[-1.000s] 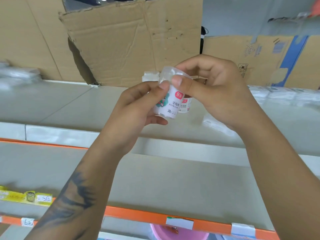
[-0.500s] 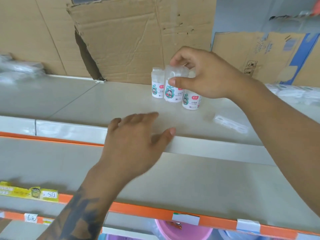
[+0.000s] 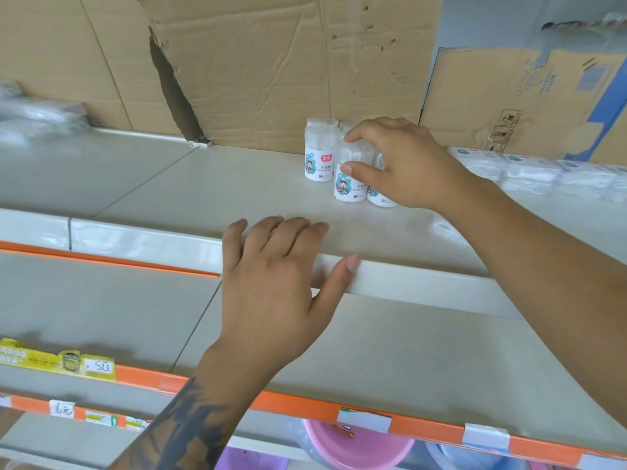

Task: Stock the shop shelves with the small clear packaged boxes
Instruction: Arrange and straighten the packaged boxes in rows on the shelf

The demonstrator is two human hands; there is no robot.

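- Boxes first, from the head view: the small clear packaged box [image 3: 351, 179] being stocked stands upright on the upper shelf [image 3: 203, 191], out in front of the cardboard backing [image 3: 271, 62].
- Right hand [image 3: 400, 164] grips that box from the side, thumb on its front face and fingertips curled over its top.
- Two more like it stand in the cluster: the left box [image 3: 319, 154] sits closer to the cardboard and just beside the held one, and the right box [image 3: 381, 198] is mostly hidden under the right hand's palm.
- Left hand [image 3: 274, 276] holds nothing; its straight fingers rest over the upper shelf's front lip, thumb pressed on the edge, well forward of the cardboard.
- White wrapped packs [image 3: 529, 171] lie along the shelf to the right, also near the cardboard.
- A pink basin [image 3: 356, 449] shows below the orange price rail [image 3: 305, 407], far forward of the cardboard.
- My worry is the release: the boxes look tall, narrow and light, and they stand nearly touching, so a finger dragging as the right hand lifts off could tip the held box into its neighbours and topple the cluster.
- The palm over the right box could also catch its top on the way out.
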